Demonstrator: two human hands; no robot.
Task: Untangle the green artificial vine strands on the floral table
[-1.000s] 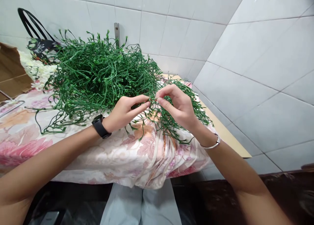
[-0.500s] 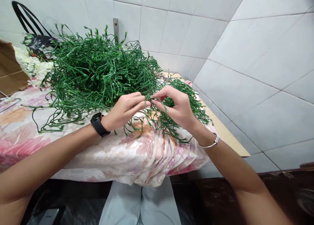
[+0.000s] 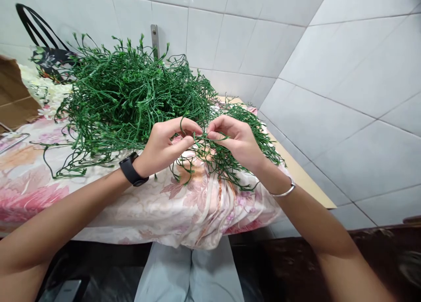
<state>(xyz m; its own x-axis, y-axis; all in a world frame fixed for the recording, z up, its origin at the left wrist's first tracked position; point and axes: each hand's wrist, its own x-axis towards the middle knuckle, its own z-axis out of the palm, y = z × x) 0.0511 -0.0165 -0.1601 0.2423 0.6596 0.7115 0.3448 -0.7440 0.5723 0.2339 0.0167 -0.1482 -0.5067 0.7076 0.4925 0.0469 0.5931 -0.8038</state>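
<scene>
My left hand point(image 3: 173, 144) and my right hand point(image 3: 235, 142) meet fingertip to fingertip over the table. Between them is a thin green artificial stem point(image 3: 204, 136), pinched by the thumb and fingers of both hands. Its ends stick out past the fingers, and part of it is hidden by them. Behind my left hand rises a large heap of green plastic stems point(image 3: 131, 91) with small budded tips. A smaller pile of the same stems point(image 3: 259, 137) lies behind and below my right hand.
A floral cloth point(image 3: 131, 214) covers the table, bunched at the front edge. At left are white artificial flowers point(image 3: 54, 93), brown cardboard point(image 3: 15, 93) and a dark floral bag point(image 3: 52, 60). A bare board edge point(image 3: 305, 181) shows at right beside the tiled wall point(image 3: 362, 95). A phone point(image 3: 68, 291) lies below.
My left hand's fingers have opened out into a rounder pinch, and a stem now loops up by them. My right hand stays nearly in place, still pinching.
</scene>
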